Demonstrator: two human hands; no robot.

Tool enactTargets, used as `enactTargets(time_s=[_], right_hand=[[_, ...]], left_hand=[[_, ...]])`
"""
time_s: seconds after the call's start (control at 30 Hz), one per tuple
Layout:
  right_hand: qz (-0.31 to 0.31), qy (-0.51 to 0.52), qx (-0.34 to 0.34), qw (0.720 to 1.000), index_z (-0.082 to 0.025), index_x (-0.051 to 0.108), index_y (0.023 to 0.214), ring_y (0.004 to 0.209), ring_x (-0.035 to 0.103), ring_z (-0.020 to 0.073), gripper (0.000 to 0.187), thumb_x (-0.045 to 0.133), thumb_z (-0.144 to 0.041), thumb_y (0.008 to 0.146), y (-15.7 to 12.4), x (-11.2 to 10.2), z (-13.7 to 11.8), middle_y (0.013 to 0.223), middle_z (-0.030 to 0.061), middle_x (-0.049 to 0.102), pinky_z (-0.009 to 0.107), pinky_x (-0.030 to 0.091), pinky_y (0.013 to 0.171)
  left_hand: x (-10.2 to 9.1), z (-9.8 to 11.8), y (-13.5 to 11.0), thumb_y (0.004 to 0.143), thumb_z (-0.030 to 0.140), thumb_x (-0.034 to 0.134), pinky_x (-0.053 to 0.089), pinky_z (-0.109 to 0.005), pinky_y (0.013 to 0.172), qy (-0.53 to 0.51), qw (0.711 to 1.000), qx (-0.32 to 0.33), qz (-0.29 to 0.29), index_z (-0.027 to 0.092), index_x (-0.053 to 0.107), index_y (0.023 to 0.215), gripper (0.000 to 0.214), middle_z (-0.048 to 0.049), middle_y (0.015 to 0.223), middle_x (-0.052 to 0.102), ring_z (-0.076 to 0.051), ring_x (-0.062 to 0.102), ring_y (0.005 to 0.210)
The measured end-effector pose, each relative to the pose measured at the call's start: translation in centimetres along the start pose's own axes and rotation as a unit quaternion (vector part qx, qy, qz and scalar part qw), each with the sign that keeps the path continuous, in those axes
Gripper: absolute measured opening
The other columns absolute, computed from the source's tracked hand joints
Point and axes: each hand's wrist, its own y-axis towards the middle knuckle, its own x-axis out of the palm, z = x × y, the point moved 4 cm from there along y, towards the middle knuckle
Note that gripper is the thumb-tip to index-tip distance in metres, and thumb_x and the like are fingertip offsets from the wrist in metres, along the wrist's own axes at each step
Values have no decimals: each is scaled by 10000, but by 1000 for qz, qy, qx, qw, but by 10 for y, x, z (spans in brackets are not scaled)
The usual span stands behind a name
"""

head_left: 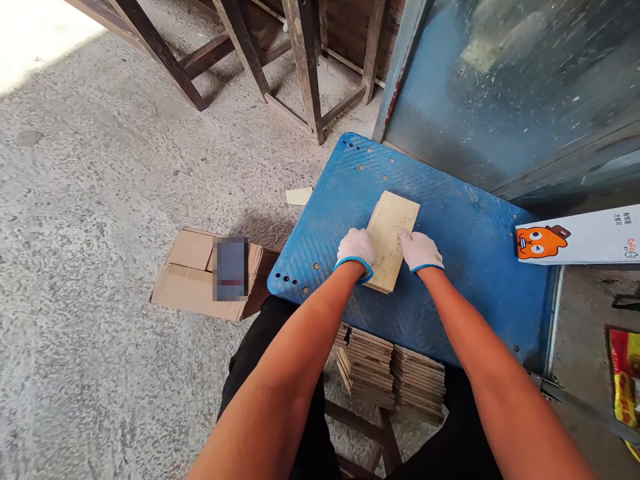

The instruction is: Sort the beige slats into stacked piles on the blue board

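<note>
A small stack of thin, pale wooden boards (pixel 393 230) lies at a slant on the blue plastic tabletop (pixel 440 207). My left hand (pixel 357 248), in a white knit glove with a blue cuff, is closed against the stack's left edge. From the other side my right hand (pixel 421 251), gloved the same way, grips the right edge with the thumb on the top board. Dark specks mark the top board's surface. The undersides of my fingers are hidden.
Taller stacks of wooden boards (pixel 370 367) sit below the table's near edge, between my legs. A cardboard box (pixel 190 283) stands on the concrete floor at left. A white box with an orange cartoon (pixel 590 233) overlaps the table's right side. Wooden legs (pixel 305 67) and a metal panel (pixel 480 93) stand behind.
</note>
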Motion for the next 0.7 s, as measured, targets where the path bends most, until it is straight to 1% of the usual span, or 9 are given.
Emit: enactTargets(time_s=[0.1,0.17,0.23,0.3,0.4,0.47,0.57,0.63,0.7], right_hand=[[50,-44,-8,998,-164,674,1198,1070,652,313,570,333,-572,994,-3,-8,-2,1197,201,657,412,492,873],[97,-37,-10,995,-169,670,1181,1035,649,287,562,300,-556,1011,-6,-19,-2,1168,186,658,388,488,857],[126,-6,-17,992,-176,684,1121,992,640,270,583,254,-556,1023,-11,-30,2,1127,166,670,366,477,832],[136,23,-37,990,-173,701,1051,959,626,260,600,239,-556,1026,-19,-38,8,1081,150,684,343,457,818],[113,58,-70,989,-186,709,1020,914,611,233,562,279,-547,1024,-41,-34,19,1030,113,697,302,424,789],[89,72,-88,990,-213,705,1034,889,602,215,509,306,-529,1025,-65,-21,24,1009,82,700,282,401,752],[74,44,-142,986,-225,695,986,864,581,201,454,345,-512,1024,-111,12,20,1004,72,693,276,354,688],[32,-7,-215,976,-215,681,927,813,569,188,431,380,-509,1019,-144,43,9,946,77,685,280,332,667],[-19,-67,-297,952,-216,667,936,795,572,187,386,399,-481,1020,-174,76,-2,895,71,680,281,329,681]], left_hand=[[-13,-1,-2,913,301,511,543,-373,915,-4,999,-19,34,156,587,1320,439,-191,1299,591,-313,631,1165],[-20,-3,-2,912,321,513,541,-355,904,1,999,-7,32,169,620,1295,425,-178,1287,618,-305,641,1151],[-23,-5,-4,907,332,520,528,-338,919,23,999,39,-5,160,677,1229,398,-166,1229,668,-297,649,1141],[-23,-7,-12,897,331,535,512,-319,937,58,993,93,-51,137,717,1164,377,-163,1157,710,-283,656,1126],[-21,-14,-34,887,326,554,509,-322,930,107,983,125,-84,118,719,1163,383,-174,1154,715,-279,660,1108],[-21,-18,-53,894,330,550,512,-340,924,134,980,120,-84,127,699,1201,397,-177,1203,693,-288,652,1120],[-25,-16,-84,919,390,524,520,-355,897,136,979,129,-81,181,658,1267,427,-149,1268,654,-300,642,1129],[-29,-14,-104,928,418,512,521,-348,884,113,978,151,-91,228,652,1271,417,-118,1260,651,-290,646,1112],[-34,-16,-121,929,418,513,515,-343,892,93,978,165,-90,243,662,1243,389,-100,1228,658,-278,650,1099]])
